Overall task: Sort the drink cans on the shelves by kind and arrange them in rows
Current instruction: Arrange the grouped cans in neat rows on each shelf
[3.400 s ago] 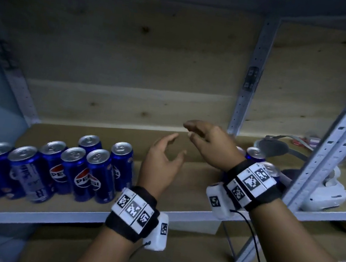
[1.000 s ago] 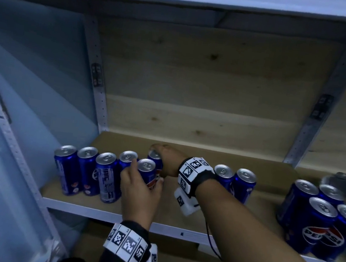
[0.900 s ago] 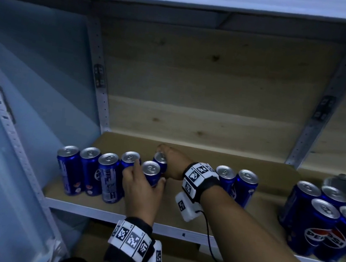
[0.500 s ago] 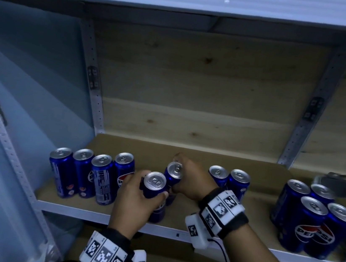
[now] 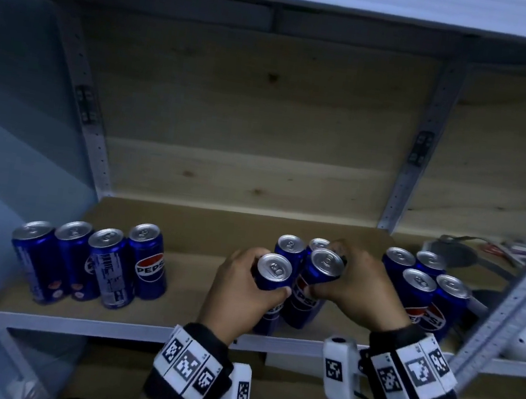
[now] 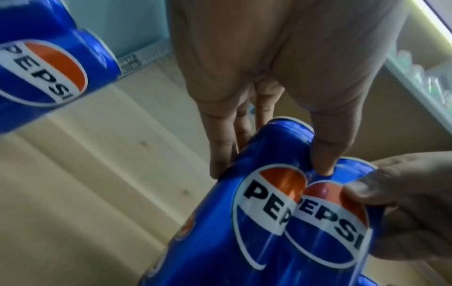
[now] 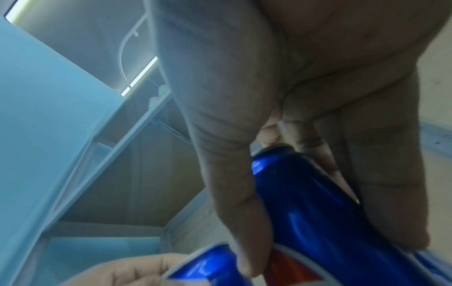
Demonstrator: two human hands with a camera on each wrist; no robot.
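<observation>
Blue Pepsi cans stand on a wooden shelf [image 5: 193, 310]. My left hand [image 5: 242, 293] grips one can [image 5: 274, 269] near its top, and my right hand [image 5: 355, 288] grips a second can [image 5: 325, 262] that touches it. In the left wrist view my fingers [image 6: 220, 154] wrap the left can [image 6: 244, 222], with the right can [image 6: 330, 222] pressed against it. In the right wrist view my thumb and fingers clasp the right can [image 7: 310, 197]. Two more cans [image 5: 290, 246] stand just behind. Whether the held cans touch the shelf is hidden.
A row of several cans [image 5: 92, 264] stands at the shelf's left end, with bare shelf between it and my hands. Another group of cans [image 5: 424, 287] stands at the right by a metal upright [image 5: 508, 308]. Grey and white gear [image 5: 455, 254] lies beyond.
Both hands took a can each from beside the left row and moved right with them. They are now in front of the two cans at mid-shelf.
</observation>
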